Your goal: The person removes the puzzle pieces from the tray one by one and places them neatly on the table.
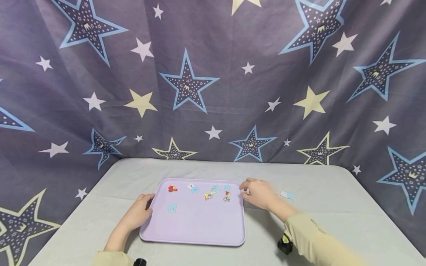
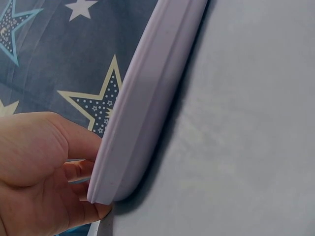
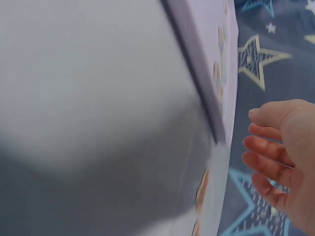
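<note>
The tray point(image 1: 199, 227) lies on the table point(image 1: 332, 197), long side from left to right. The left hand point(image 1: 135, 213) grips its left edge; the right hand point(image 1: 259, 192), loosely curled and empty, is near its far right corner.

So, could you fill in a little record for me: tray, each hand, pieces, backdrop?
Tray: pale purple, on a light table
Left hand: holds the tray's left edge
Right hand: by the tray's far right corner, no piece visible in it
On tray: small pieces, including a red piece far left and a blue piece nearer
Off tray: blue-and-white piece, to the right
Backdrop: dark star-patterned cloth
</note>
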Action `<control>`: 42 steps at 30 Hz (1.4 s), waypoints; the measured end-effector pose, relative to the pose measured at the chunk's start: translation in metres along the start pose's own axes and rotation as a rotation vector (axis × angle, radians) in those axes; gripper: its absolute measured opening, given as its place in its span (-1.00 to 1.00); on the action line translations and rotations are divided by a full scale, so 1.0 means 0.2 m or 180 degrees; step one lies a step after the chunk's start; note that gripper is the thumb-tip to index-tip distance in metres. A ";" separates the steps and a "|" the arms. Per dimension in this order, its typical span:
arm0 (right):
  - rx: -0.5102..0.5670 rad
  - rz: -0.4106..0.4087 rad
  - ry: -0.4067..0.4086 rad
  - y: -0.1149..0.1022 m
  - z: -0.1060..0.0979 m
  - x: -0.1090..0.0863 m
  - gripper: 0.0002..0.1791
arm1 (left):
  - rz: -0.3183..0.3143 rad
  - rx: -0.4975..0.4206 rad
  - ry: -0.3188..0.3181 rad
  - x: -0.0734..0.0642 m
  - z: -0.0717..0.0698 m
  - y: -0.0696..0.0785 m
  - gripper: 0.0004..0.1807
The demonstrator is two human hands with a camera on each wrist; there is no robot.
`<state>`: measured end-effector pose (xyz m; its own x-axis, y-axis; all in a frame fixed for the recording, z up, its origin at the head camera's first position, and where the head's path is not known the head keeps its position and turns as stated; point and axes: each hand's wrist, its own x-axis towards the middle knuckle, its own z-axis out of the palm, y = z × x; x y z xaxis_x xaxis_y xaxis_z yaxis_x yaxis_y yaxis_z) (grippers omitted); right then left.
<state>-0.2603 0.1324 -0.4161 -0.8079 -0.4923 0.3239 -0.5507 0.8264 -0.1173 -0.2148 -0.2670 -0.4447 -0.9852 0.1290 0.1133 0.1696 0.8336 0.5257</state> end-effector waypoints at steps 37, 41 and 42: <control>0.0124 -0.0563 -0.0372 -0.76 0.30 0.32 -0.68 | 0.0024 0.0071 0.0047 0.01 0.01 -0.01 -0.49; 0.0102 -0.0515 -0.0466 -0.80 0.32 0.34 -0.63 | -0.0008 0.0072 0.0018 0.00 0.00 0.00 -0.49; 0.0092 -0.0504 -0.0486 -0.81 0.33 0.34 -0.62 | -0.0008 0.0075 0.0010 0.00 0.00 0.00 -0.49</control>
<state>-0.2397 -0.0538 -0.4370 -0.7321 -0.6528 0.1946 -0.6772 0.7284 -0.1039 -0.2159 -0.2674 -0.4451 -0.9855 0.1251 0.1145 0.1663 0.8463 0.5060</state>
